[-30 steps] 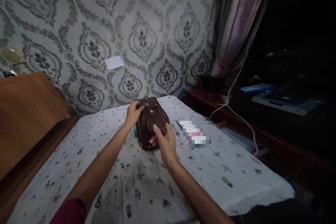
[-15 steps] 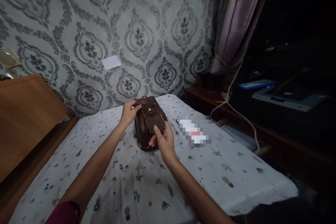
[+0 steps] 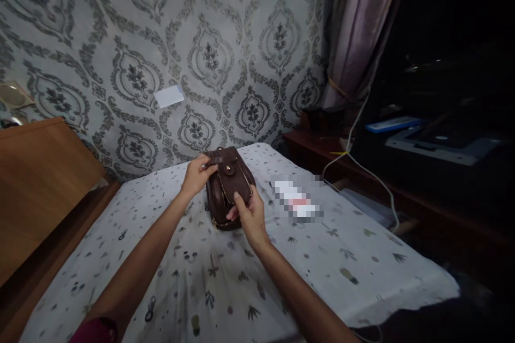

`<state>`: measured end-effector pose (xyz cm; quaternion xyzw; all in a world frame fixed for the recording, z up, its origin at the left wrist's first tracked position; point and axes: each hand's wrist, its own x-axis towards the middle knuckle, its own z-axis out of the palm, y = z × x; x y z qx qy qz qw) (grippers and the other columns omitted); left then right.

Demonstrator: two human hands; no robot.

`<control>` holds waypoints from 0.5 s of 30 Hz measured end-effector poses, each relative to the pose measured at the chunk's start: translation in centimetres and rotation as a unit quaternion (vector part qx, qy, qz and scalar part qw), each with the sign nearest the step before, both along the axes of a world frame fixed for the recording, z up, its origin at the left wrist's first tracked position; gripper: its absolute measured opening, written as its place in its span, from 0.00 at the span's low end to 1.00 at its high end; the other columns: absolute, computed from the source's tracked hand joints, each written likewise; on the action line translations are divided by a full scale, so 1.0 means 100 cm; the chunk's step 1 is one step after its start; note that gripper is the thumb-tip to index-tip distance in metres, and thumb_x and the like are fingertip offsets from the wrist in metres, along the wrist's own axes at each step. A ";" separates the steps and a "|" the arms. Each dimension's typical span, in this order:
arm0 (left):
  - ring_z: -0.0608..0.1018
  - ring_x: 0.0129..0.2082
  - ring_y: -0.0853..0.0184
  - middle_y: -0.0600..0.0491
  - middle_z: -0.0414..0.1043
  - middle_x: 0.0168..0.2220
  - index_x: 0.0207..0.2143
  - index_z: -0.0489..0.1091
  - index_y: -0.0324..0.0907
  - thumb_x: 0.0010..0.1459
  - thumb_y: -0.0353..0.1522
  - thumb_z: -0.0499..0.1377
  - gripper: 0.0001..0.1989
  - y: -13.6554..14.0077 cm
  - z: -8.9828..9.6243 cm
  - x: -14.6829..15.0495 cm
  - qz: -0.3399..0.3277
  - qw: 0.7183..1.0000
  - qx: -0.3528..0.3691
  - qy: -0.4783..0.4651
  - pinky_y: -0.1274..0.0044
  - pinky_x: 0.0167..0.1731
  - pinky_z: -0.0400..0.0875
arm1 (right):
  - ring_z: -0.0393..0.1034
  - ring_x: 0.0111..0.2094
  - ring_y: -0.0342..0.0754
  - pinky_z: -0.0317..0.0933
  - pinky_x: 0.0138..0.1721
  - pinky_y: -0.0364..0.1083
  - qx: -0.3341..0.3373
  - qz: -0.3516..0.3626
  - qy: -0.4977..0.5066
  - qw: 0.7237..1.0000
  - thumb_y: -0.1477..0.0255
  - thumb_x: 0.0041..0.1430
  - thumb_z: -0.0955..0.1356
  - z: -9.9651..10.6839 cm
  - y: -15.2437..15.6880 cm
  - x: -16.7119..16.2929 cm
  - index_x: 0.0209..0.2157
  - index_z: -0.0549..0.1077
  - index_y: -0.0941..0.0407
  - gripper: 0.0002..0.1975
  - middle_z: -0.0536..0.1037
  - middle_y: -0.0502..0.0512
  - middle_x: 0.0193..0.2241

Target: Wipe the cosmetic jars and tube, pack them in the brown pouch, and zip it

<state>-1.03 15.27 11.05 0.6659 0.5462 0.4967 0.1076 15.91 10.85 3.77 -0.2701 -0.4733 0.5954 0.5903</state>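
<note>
A dark brown leather bag (image 3: 238, 179) with gold zips and a round gold stud lies on the white patterned bedsheet (image 3: 306, 273). At the bag's far left, my left hand (image 3: 197, 175) pinches a short strap that crosses its upper part. My right hand (image 3: 251, 214) grips the near right edge of the front pocket flap, thumb on top and fingers curled beneath. The pocket's zipped edge stands a little apart from the bag body there. What lies inside the pocket is hidden.
Right of the bag lies a blurred-out flat item (image 3: 298, 201). A wooden board (image 3: 48, 187) stands along the left side. At the right are a dark red ledge (image 3: 309, 142) and a white cable (image 3: 364, 169). Patterned wallpaper with a white card (image 3: 169, 96) rises behind.
Almost nothing differs. The strap at my left hand looks slightly more lifted, and the view has shifted a little. Both hands keep their places on the bag.
</note>
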 end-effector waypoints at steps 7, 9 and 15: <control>0.73 0.34 0.63 0.53 0.73 0.30 0.30 0.75 0.41 0.52 0.34 0.63 0.05 0.003 0.003 0.003 0.018 0.997 -0.021 0.067 0.74 0.37 0.68 | 0.67 0.13 0.43 0.59 0.15 0.39 0.015 -0.002 -0.030 0.999 0.53 0.57 0.67 -0.002 0.000 0.002 0.41 0.61 0.52 0.20 0.67 0.38 0.16; 0.74 0.37 0.61 0.52 0.75 0.33 0.35 0.76 0.42 0.52 0.34 0.64 0.07 0.010 0.007 0.010 0.029 0.993 -0.006 0.111 0.72 0.41 0.67 | 0.68 0.14 0.43 0.59 0.15 0.39 0.033 -0.013 -0.057 0.998 0.54 0.57 0.67 -0.002 0.000 0.004 0.39 0.62 0.52 0.19 0.68 0.40 0.17; 0.74 0.37 0.60 0.51 0.76 0.33 0.34 0.77 0.42 0.49 0.34 0.65 0.09 0.045 0.015 0.034 0.004 0.985 -0.036 0.167 0.73 0.41 0.65 | 0.70 0.18 0.45 0.63 0.22 0.41 0.106 -0.012 -0.132 0.986 0.60 0.64 0.61 0.004 0.003 0.024 0.37 0.68 0.54 0.13 0.70 0.45 0.15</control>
